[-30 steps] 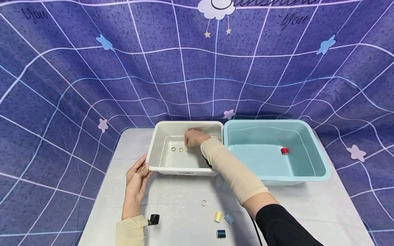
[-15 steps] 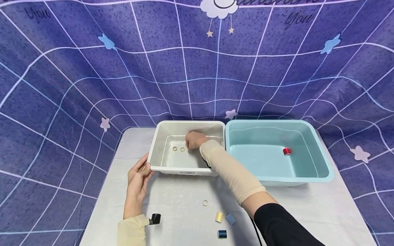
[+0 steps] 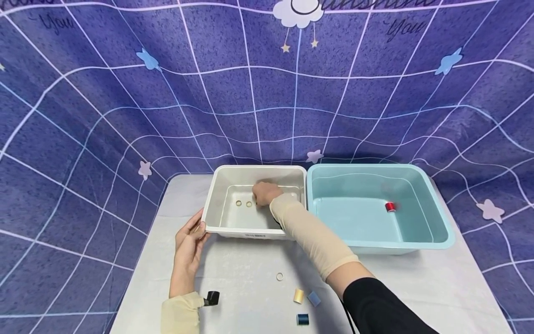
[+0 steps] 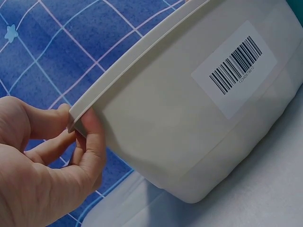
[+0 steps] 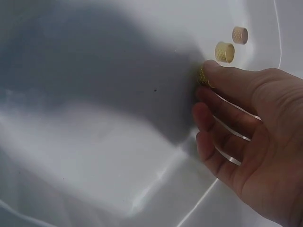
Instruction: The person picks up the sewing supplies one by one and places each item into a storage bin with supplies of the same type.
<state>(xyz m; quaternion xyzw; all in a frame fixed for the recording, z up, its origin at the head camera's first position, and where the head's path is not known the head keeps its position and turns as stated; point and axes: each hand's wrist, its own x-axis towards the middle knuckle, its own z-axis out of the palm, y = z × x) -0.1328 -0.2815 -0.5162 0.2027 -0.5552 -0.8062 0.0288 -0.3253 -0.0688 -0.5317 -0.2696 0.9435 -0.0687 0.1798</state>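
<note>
Fingers of the right hand (image 5: 265, 132) appear closed at the tips on a gold ring (image 5: 203, 78), low inside the white tub (image 3: 250, 230), near a yellow ring (image 5: 225, 52) and a pinkish ring (image 5: 240, 35). The left hand (image 4: 47, 165) pinches the tub's rim. Setting down or picking up seems in hand; which, I cannot tell. Next probably calls for a light touch, leaving both neighbours undisturbed.

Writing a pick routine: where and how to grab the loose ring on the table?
Probably a thumb-and-finger pinch on opposite outer sides of the band, from above: the loose ring shows its hole facing up, so the band wall seems to stand. Leaning in from the left looks easier, since the yellow spool and light-blue spool lie to its right, nearer the person.
</note>
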